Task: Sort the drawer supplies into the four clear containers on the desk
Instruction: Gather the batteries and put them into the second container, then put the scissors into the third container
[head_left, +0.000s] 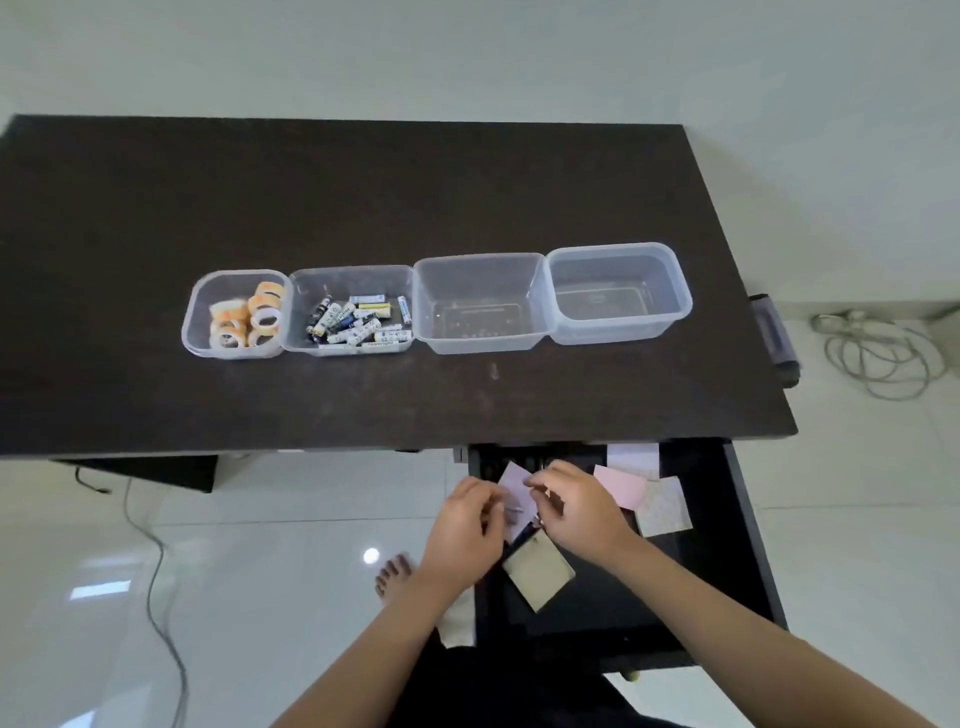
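Observation:
A row of clear containers stands on the dark desk (363, 197). The leftmost container (193, 332) holds tape rolls, and the second container (298, 338) holds batteries. The third container (480, 345) and the fourth container (680, 312) look empty. Below the desk edge the drawer (748, 545) is pulled out, with sticky note pads inside: pink (621, 483), patterned white (667, 506), beige (537, 574). My left hand (462, 530) and my right hand (576, 506) are together over the drawer's left part, both pinching a lilac note pad (514, 480). A small item under my right fingers is too blurred to name.
A dark block (774, 338) is clamped to the desk's right edge. Coiled white cable (878, 348) lies on the floor at right, and a grey cable (156, 571) runs across the tiles at left. My bare foot (392, 574) is on the floor beside the drawer.

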